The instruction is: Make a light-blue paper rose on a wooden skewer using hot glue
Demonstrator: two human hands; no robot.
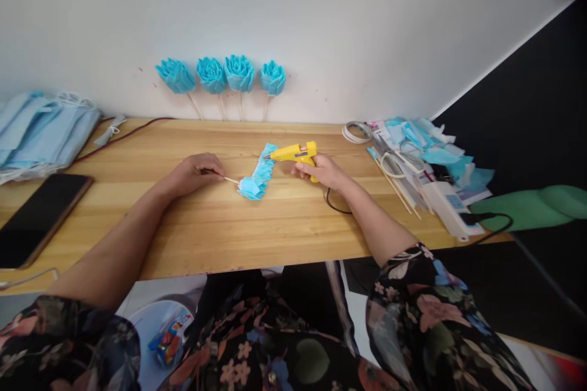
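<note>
My left hand pinches a thin wooden stick that lies on the wooden table. A partly rolled blue fabric flower sits at the stick's tip, with a strip of blue petals trailing up to the right. My right hand grips a yellow glue gun, its nozzle pointing left and touching the upper end of the blue strip. The gun's black cord loops on the table near my right wrist.
Several finished blue flowers on sticks lean on the white wall. A stack of blue face masks and a dark phone lie at left. Blue scraps, sticks, tape roll and a power strip crowd the right end.
</note>
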